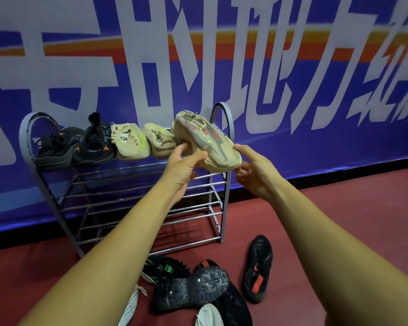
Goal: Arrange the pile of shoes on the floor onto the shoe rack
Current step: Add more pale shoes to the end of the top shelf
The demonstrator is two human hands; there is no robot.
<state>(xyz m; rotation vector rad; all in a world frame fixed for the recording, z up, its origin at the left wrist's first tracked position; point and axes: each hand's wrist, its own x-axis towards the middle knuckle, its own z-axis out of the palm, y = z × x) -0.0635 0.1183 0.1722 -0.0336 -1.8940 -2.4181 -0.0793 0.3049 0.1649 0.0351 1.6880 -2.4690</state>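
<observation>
A grey metal shoe rack (pixel 222 184) stands against the blue banner wall. Its top tier carries two black sneakers (pixel 57 147) (pixel 94 142) and two beige sneakers (pixel 130 142) (pixel 159 142). Both hands hold a beige sneaker with red and grey stripes (pixel 210 140) at the top tier's right end. My left hand (pixel 184 165) grips its side with thumb on top. My right hand (pixel 254 170) pinches its toe end. On the floor below lies a pile: a black shoe sole-up (pixel 193 288), a black-green shoe (pixel 163 269) and a black-red shoe (pixel 257 269).
White shoes (pixel 132 307) (pixel 209 315) lie partly hidden at the bottom edge of the pile. The rack's lower tiers (pixel 139 222) hold nothing. Red floor (pixel 327 220) stretches to the right of the rack.
</observation>
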